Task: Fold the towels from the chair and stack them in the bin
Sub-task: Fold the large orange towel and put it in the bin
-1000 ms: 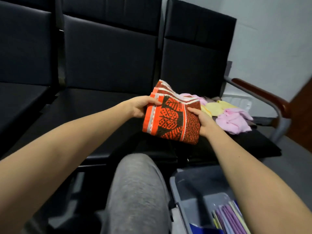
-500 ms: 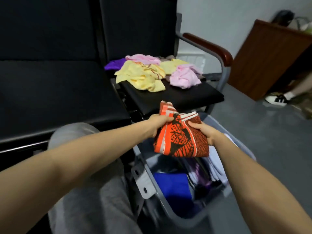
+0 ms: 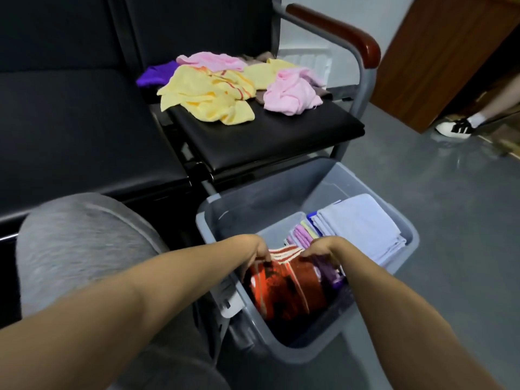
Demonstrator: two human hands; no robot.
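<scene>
Floor (image 3: 439, 198): grey, glossy, with faint reflections. A white wall shows at the far side, and a brown wooden cabinet (image 3: 444, 52) stands at the far right. Beside the cabinet is another person's white shoe with dark stripes (image 3: 454, 128).

A row of black padded seats runs along the left. The rightmost chair (image 3: 267, 139) has a grey metal frame and a brown wooden armrest (image 3: 334, 26).

Unfolded towels lie on the far part of that seat:
- a yellow towel (image 3: 208, 97) with orange stripes, crumpled, nearest the seat's front;
- a pink towel (image 3: 292, 92) bunched to its right;
- a purple towel (image 3: 157, 76) at the far left;
- more pink, yellow and brown cloth behind them.

A grey plastic bin (image 3: 281, 192) sits on the floor just in front of the chair. The wearer's knee, in grey trousers (image 3: 78, 243), is at the near left.

The bin's right side holds folded towels on edge in a row, in lilac, yellow and blue. A pale lavender towel (image 3: 363, 229) lies against the far-right wall.

The orange towel (image 3: 284, 288) is folded, with a dark brown pattern and cream stripes along its upper edge. It is inside the bin at the near left, against the row.

The left hand (image 3: 257, 247) pinches the towel's upper edge with curled fingers. The right hand (image 3: 323, 249) grips the same edge from the right.
</scene>
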